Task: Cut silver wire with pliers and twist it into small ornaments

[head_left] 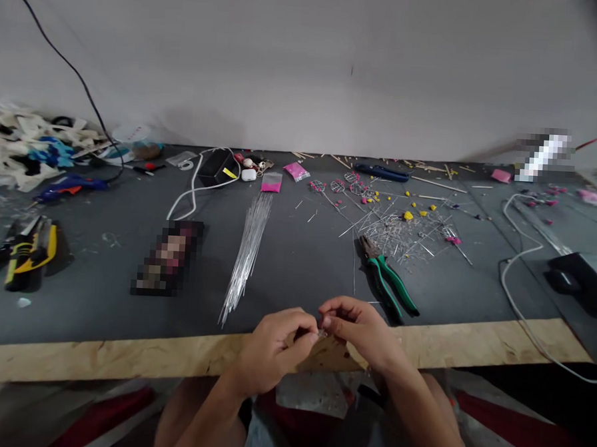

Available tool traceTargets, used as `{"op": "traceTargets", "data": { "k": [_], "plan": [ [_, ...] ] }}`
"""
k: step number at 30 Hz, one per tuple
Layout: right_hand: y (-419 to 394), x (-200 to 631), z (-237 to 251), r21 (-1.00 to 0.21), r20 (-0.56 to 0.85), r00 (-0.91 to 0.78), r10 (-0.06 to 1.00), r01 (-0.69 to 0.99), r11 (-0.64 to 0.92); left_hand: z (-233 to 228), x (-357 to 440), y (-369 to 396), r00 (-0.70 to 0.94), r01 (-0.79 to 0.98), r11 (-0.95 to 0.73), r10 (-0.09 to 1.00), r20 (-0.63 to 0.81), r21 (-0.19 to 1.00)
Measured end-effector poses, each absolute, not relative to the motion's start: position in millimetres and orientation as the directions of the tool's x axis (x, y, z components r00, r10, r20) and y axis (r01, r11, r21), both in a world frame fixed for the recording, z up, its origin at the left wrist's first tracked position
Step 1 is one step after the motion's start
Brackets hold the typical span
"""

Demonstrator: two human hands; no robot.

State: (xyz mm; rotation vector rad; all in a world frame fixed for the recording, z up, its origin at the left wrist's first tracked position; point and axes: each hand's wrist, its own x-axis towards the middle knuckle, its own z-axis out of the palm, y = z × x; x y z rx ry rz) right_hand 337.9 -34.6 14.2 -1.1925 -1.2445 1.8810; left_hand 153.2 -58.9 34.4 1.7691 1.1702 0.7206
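Hands: my left hand (272, 345) and right hand (357, 330) met fingertip to fingertip over the near edge of the workbench (96, 356), both pinched shut on a tiny wire piece (321, 333), too small to make out; I judged I held it close so I could see it.
Pliers: the green-handled pliers (388, 278) lay just beyond my right hand, handles toward me, handy for that hand.
Wire bundle: a sheaf of straight wires (247, 251) ran from the near edge toward the middle, its near end close to my left hand.
Offcuts: cut wire scraps (403, 232) with yellow and pink bits littered the bench beyond the pliers.
Left edge: yellow-handled cutters (29, 249) sat well apart from my hands.
Back edge: a pink packet (271, 182) and a black box (216, 167) stood farthest from me.
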Motion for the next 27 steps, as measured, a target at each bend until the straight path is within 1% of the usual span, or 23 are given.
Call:
{"op": "traceTargets", "data": {
  "k": [2,4,9,12,16,18,24,27],
  "plan": [
    [-34.7,339.7,11.5,-0.908,-0.358,-0.453,0.816,-0.035,-0.418,36.3,154.2,-60.8,0.476,0.455,-0.277,0.879,0.031,0.846],
    [-34.8,340.4,9.8,-0.912,-0.353,-0.448,0.821,-0.030,-0.409,35.4,156.8,-62.4,0.527,0.501,-0.352,0.849,0.044,0.791],
    [-35.0,339.2,10.4,-0.915,-0.353,-0.432,0.830,-0.026,-0.402,25.7,165.6,-64.3,0.566,0.600,-0.439,0.824,0.034,0.669],
    [-35.5,337.0,12.7,-0.927,-0.355,-0.395,0.847,0.027,-0.375,22.0,168.5,-65.2,0.537,0.639,-0.428,0.843,0.027,0.640],
    [-36.1,334.9,17.1,-0.954,-0.293,-0.363,0.884,0.173,-0.246,21.8,169.3,-66.7,0.481,0.678,-0.385,0.877,0.018,0.627],
    [-36.2,334.7,20.0,-0.959,-0.255,-0.362,0.897,0.214,-0.186,22.1,168.9,-66.8,0.452,0.692,-0.363,0.892,0.018,0.624],
    [-39.8,334.1,30.1,-0.969,-0.115,-0.372,0.921,0.245,-0.022,22.1,164.4,-62.6,0.362,0.700,-0.307,0.931,0.051,0.645],
    [-43.2,332.5,33.4,-0.964,-0.071,-0.358,0.931,0.265,0.028,19.9,162.3,-61.4,0.289,0.695,-0.284,0.951,0.105,0.661]
  ]
}}
